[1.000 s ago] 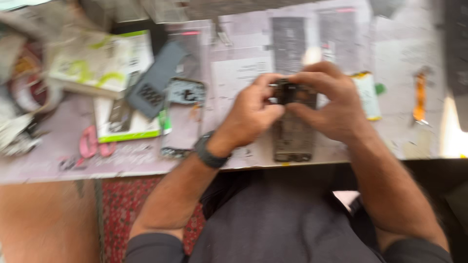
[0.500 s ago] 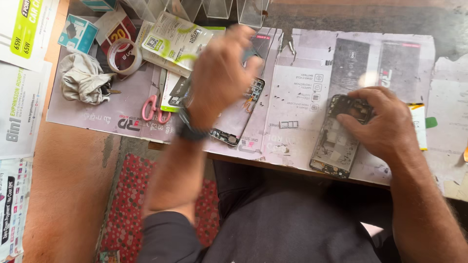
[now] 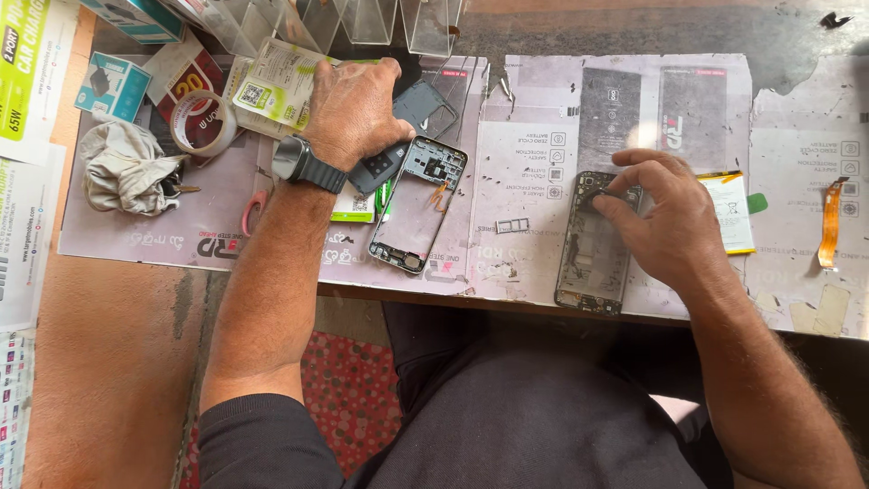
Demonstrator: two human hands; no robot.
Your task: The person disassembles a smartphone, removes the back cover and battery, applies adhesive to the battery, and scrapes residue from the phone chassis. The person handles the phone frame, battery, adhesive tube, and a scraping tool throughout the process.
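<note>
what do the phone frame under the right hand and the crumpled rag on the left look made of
Phone frame: looks like dark metal or hard plastic, dull, with small parts showing inside; hard to tell which. Rag: soft off-white cloth, judging by its folds and creases.

A worn counter spread with printed paper sheets. An opened phone lies under the right fingers; a phone frame sits just below the left fingers. A tape roll and rag lie beyond the left fingers, an orange ribbon cable well past the right.
</note>
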